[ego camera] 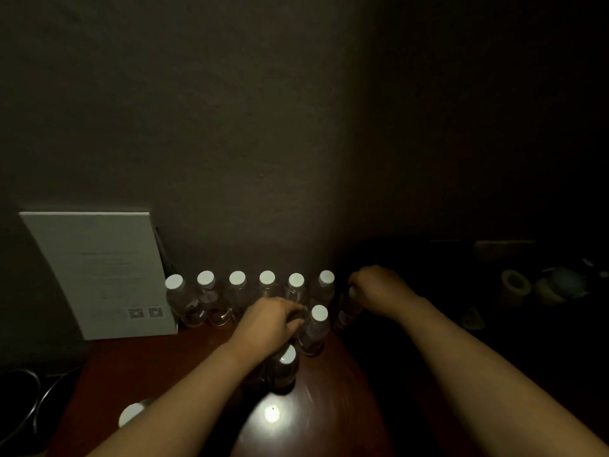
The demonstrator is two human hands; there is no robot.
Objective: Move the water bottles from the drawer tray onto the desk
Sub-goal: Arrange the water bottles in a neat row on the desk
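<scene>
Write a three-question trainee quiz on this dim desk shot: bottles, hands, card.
1. True or false: every white-capped bottle in the back row along the wall stands upright.
2. Multiple choice: the white card leans against the wall at which end of the row? A) left B) right C) behind its middle
3. Fill in: the right hand has its grip on a bottle at the row's ____ end.

Key
1. True: six caps show, all on top.
2. A.
3. Right. The left hand curls its fingers on something just in front of the row, beside a nearer bottle; what it holds is too dark to tell.
</scene>
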